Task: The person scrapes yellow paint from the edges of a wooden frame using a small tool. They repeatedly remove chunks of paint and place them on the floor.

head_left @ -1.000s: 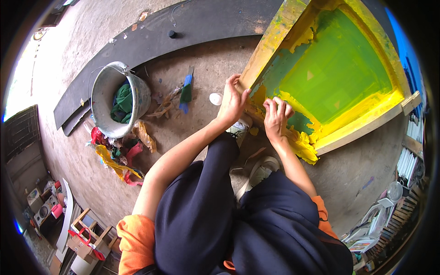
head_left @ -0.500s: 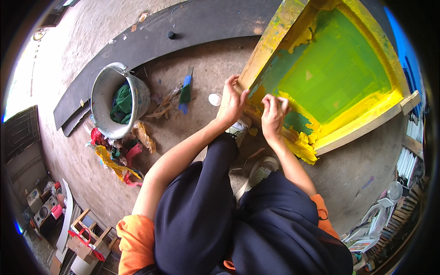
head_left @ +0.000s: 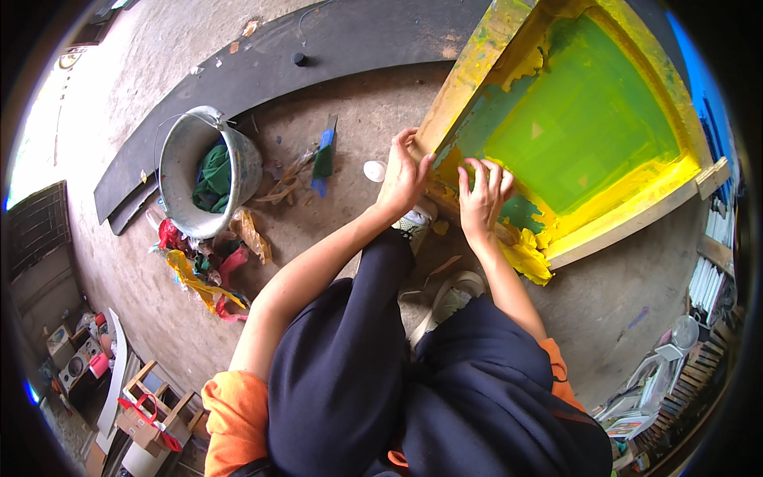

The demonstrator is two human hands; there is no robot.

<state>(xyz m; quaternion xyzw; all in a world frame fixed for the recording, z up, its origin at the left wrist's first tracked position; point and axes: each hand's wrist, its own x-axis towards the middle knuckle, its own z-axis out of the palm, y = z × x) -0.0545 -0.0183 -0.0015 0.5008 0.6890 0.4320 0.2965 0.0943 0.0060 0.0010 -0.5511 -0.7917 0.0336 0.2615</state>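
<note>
A wooden screen-printing frame [head_left: 453, 99] leans at the upper right, its mesh [head_left: 588, 119] green in the middle with yellow ink round the border. My left hand [head_left: 404, 179] grips the frame's left rail, the fingertips curled over the wood. Inside the near left corner, my right hand [head_left: 483, 203] hovers with bent fingers slightly apart, close to the yellow-smeared edge of the mesh. Nothing shows in that hand; whether its fingertips touch the mesh is hard to tell. Crumpled yellow-coated tape [head_left: 524, 258] hangs off the frame's near corner.
A grey bucket [head_left: 253, 167] with green cloth in it lies tipped at the left. Coloured scraps [head_left: 203, 286] are piled beside it. A blue-handled scraper [head_left: 323, 163] and a small white lid [head_left: 374, 171] rest on the concrete floor. Behind them runs a long black sheet [head_left: 262, 67].
My right hand has loosened from a pinch, its fingers now lifted and spread a little more. My left hand stays on the frame's rail.
</note>
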